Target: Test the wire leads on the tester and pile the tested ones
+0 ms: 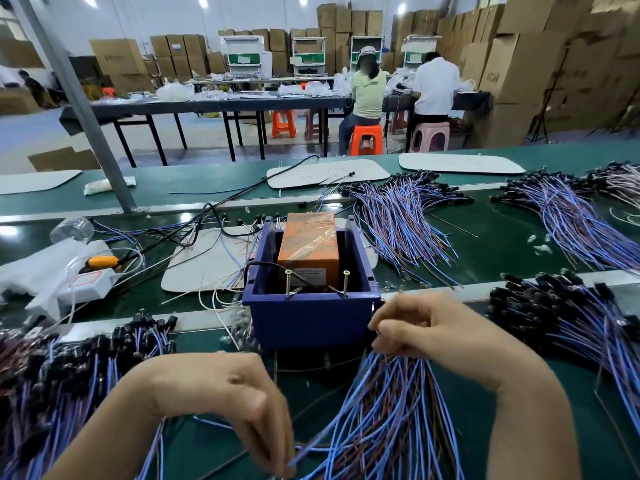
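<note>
The tester is a blue plastic bin (311, 320) holding an orange box (310, 247), with two upright screws (317, 282) at its front edge. My right hand (429, 327) grips the top of a bundle of blue and brown wire leads (384, 417) just right of the bin's front. My left hand (239, 400) reaches down at the lower centre and pinches the tips of a few leads from that bundle near the bottom edge. A pile of leads with black ends (69, 368) lies at my left.
More lead piles lie at the right (571, 323) and on the far belt (408, 216) (568, 209). A white power strip with an orange plug (90, 275) sits left of the bin. Grey mats, black cables and a slanted metal post (86, 109) stand behind. Two people sit at a far table.
</note>
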The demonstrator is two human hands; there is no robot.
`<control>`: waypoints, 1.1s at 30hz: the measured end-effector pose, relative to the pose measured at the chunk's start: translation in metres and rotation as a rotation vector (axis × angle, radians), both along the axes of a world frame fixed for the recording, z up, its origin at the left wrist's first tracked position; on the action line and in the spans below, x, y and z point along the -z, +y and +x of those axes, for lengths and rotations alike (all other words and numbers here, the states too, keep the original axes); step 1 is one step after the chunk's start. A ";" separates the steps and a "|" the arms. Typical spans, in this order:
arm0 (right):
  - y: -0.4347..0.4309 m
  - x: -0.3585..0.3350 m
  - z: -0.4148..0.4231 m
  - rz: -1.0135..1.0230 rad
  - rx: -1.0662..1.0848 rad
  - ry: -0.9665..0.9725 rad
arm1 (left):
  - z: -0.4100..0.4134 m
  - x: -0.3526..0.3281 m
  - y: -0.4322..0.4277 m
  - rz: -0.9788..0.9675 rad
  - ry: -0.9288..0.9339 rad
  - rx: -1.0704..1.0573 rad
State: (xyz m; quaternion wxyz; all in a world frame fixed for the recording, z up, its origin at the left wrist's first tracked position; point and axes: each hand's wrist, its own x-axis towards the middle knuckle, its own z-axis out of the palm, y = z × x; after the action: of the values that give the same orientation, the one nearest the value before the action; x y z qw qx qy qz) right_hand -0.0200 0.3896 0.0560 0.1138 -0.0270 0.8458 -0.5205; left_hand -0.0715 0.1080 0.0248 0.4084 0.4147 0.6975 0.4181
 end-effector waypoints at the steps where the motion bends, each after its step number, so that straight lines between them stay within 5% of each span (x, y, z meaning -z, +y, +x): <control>1: 0.001 0.002 0.000 0.068 -0.037 -0.028 | 0.001 -0.004 0.002 -0.091 0.041 0.005; 7: 0.003 0.005 -0.004 0.129 -0.033 0.003 | 0.010 0.015 0.043 -0.198 0.433 -0.449; 11: 0.004 0.012 -0.009 0.071 0.074 -0.022 | 0.018 0.038 0.060 -0.463 0.601 -0.441; 16: 0.003 0.023 -0.015 0.127 0.080 -0.141 | 0.030 0.028 0.067 -0.393 0.288 -0.250; 19: 0.002 0.026 -0.018 0.133 0.073 -0.163 | 0.031 0.012 0.056 -0.426 0.278 -0.123; 21: 0.002 0.027 -0.019 0.132 0.064 -0.163 | 0.019 0.004 0.038 -0.523 0.446 -0.223; 24: 0.002 0.028 -0.021 0.143 0.050 -0.151 | -0.006 0.000 -0.002 -0.944 0.723 -0.487; 26: 0.003 0.029 -0.022 0.143 0.051 -0.146 | -0.015 0.005 -0.021 -1.162 0.617 -0.554; 28: 0.003 0.030 -0.023 0.146 0.048 -0.142 | -0.019 0.012 -0.029 -1.167 0.471 -0.573; 33: -0.006 0.025 -0.022 0.100 -0.015 -0.143 | -0.015 0.010 -0.026 -0.997 0.455 -0.579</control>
State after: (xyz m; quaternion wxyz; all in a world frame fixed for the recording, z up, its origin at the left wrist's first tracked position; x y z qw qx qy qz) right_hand -0.0421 0.3834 0.0307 0.1789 0.0097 0.8602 -0.4775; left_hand -0.0869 0.0822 0.0146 0.2641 0.0468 0.9626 0.0370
